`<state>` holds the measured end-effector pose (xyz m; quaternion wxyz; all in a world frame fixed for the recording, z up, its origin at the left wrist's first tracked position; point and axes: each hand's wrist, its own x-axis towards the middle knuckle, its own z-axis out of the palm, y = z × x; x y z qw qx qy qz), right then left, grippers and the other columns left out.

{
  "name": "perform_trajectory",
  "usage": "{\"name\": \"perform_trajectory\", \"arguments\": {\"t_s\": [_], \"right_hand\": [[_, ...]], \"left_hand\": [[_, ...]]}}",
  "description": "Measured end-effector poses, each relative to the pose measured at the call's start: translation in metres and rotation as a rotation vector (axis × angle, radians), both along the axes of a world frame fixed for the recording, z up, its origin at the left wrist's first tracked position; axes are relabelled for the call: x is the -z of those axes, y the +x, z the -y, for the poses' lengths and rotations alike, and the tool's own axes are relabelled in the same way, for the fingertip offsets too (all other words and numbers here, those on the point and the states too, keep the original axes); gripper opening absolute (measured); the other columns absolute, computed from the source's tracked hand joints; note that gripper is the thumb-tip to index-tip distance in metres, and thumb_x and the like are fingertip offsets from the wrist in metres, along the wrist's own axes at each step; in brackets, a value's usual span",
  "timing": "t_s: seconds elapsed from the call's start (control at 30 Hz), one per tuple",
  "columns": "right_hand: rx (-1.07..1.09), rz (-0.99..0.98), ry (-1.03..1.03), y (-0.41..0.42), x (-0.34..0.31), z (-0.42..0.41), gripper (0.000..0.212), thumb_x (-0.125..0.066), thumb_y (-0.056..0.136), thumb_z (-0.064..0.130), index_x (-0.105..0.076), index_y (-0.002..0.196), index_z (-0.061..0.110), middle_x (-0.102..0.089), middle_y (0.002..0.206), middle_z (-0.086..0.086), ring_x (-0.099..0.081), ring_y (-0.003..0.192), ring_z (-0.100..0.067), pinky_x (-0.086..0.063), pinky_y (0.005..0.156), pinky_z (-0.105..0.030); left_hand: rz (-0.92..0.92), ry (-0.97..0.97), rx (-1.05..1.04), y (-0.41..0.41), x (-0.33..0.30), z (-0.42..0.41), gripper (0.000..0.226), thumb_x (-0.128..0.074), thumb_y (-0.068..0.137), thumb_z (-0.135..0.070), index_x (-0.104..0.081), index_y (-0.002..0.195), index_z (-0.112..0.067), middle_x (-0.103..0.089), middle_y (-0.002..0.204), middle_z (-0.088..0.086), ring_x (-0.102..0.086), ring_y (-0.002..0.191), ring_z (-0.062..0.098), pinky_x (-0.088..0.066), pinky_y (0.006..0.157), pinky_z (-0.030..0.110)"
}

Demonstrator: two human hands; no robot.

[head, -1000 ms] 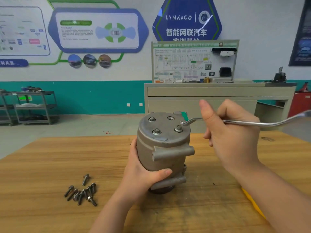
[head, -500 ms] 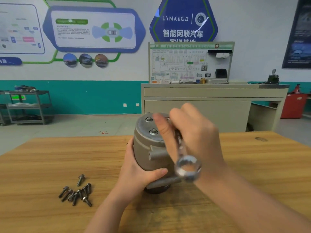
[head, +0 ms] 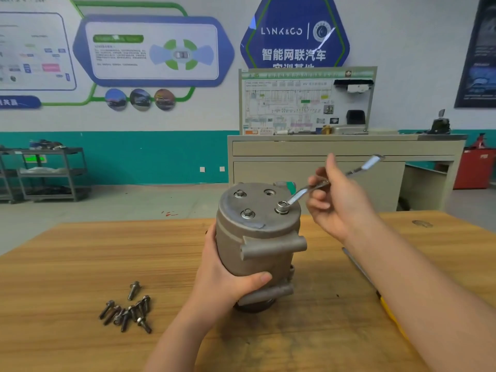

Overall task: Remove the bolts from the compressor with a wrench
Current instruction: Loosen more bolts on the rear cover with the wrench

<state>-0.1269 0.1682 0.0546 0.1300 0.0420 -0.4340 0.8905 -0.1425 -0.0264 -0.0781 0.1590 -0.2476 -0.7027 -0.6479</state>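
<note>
The right hand [head: 341, 208] has swung the slim silver wrench [head: 332, 181] back onto the right-front bolt [head: 281, 207], fingers curled round it; left hand [head: 230, 277] grips the upright grey metal compressor [head: 257, 237] on the wooden desk [head: 80, 264], ready for another loosening stroke.

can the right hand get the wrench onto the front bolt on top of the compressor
Probably yes: the right hand holds the wrench on the neighbouring bolt, and the front bolt sits uncovered on the compressor.

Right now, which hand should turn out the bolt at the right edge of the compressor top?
The right hand. It already holds the wrench, whose ring end sits on that bolt. The left hand grips the compressor body, steadying it on the table.
</note>
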Motion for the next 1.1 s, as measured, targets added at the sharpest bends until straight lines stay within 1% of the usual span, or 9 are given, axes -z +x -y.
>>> {"name": "perform_trajectory", "arguments": {"t_s": [0.17, 0.37, 0.43, 0.53, 0.63, 0.7, 0.8, 1.0, 1.1], "right_hand": [[-0.051, -0.218, 0.112, 0.007, 0.0, -0.001, 0.026, -0.039, 0.104, 0.019, -0.049, 0.081, 0.01, -0.065, 0.062, -0.009, -0.051, 0.043, -0.01, -0.039, 0.038, -0.018], [0.007, -0.336, -0.146, 0.032, 0.019, -0.001, 0.026, -0.035, 0.105, 0.017, -0.052, 0.087, 0.01, -0.072, 0.077, -0.008, -0.065, 0.062, -0.012, -0.052, 0.056, -0.019], [0.082, -0.343, -0.136, 0.034, 0.018, 0.001, 0.025, -0.037, 0.104, 0.018, -0.052, 0.086, 0.009, -0.072, 0.075, -0.006, -0.065, 0.061, -0.011, -0.052, 0.057, -0.018], [0.282, -0.461, 0.08, 0.037, 0.021, 0.005, 0.017, -0.041, 0.1, 0.024, -0.048, 0.09, 0.011, -0.07, 0.072, -0.002, -0.066, 0.061, -0.012, -0.053, 0.057, -0.022], [0.412, -0.659, 0.334, 0.042, 0.026, 0.007, 0.011, -0.047, 0.093, 0.028, -0.045, 0.09, 0.017, -0.07, 0.078, -0.003, -0.068, 0.062, -0.016, -0.054, 0.058, -0.025], [0.469, -0.773, 0.489, 0.044, 0.031, 0.01, 0.006, -0.049, 0.096, 0.027, -0.048, 0.091, 0.023, -0.07, 0.083, -0.004, -0.069, 0.065, -0.017, -0.056, 0.06, -0.028], [0.549, -0.906, 0.659, 0.046, 0.034, 0.016, 0.006, -0.053, 0.098, 0.031, -0.055, 0.094, 0.035, -0.067, 0.082, -0.005, -0.07, 0.066, -0.016, -0.058, 0.06, -0.033], [0.622, -1.013, 0.853, 0.042, 0.04, 0.019, 0.023, -0.052, 0.099, 0.028, -0.06, 0.098, 0.007, -0.063, 0.078, -0.007, -0.067, 0.068, -0.007, -0.055, 0.062, -0.025], [0.72, -1.114, 1.009, 0.04, 0.047, 0.022, 0.016, -0.059, 0.095, 0.016, -0.065, 0.092, 0.002, -0.063, 0.089, -0.008, -0.062, 0.081, -0.001, -0.052, 0.078, -0.013]], "left_hand": [[0.01, -0.004, 0.006, -0.001, 0.0, 0.004, 0.121, -0.095, 0.041, -0.05, -0.028, 0.141, -0.041, -0.054, 0.131, -0.025, -0.052, 0.123, -0.002, -0.044, 0.091, 0.01], [0.024, -0.009, 0.006, 0.001, -0.001, 0.002, 0.116, -0.095, 0.042, -0.05, -0.027, 0.136, -0.052, -0.053, 0.131, -0.026, -0.051, 0.123, -0.004, -0.046, 0.092, 0.013], [0.02, -0.005, 0.003, 0.002, -0.002, 0.001, 0.113, -0.095, 0.043, -0.048, -0.027, 0.133, -0.056, -0.052, 0.132, -0.026, -0.051, 0.123, -0.004, -0.045, 0.09, 0.009], [0.019, -0.004, -0.007, 0.003, -0.002, 0.0, 0.114, -0.095, 0.041, -0.052, -0.026, 0.131, -0.059, -0.052, 0.13, -0.028, -0.05, 0.123, -0.006, -0.044, 0.09, 0.008], [0.013, -0.003, -0.005, 0.003, -0.002, 0.001, 0.118, -0.095, 0.039, -0.057, -0.027, 0.136, -0.053, -0.052, 0.134, -0.023, -0.05, 0.125, -0.002, -0.044, 0.097, 0.018], [0.012, -0.003, -0.002, 0.002, -0.002, 0.0, 0.122, -0.095, 0.039, -0.058, -0.026, 0.14, -0.048, -0.051, 0.136, -0.02, -0.05, 0.127, 0.001, -0.043, 0.102, 0.026], [0.013, -0.013, 0.004, 0.003, -0.002, 0.0, 0.119, -0.095, 0.04, -0.057, -0.027, 0.137, -0.053, -0.052, 0.134, -0.023, -0.051, 0.126, 0.0, -0.043, 0.101, 0.026], [0.024, -0.001, 0.007, 0.004, -0.003, -0.001, 0.127, -0.095, 0.038, -0.057, -0.026, 0.144, -0.04, -0.053, 0.137, -0.016, -0.051, 0.127, 0.004, -0.044, 0.106, 0.036], [0.01, -0.009, -0.009, 0.003, -0.002, -0.001, 0.122, -0.097, 0.041, -0.053, -0.027, 0.141, -0.044, -0.053, 0.137, -0.017, -0.052, 0.127, 0.005, -0.044, 0.107, 0.037]]}}
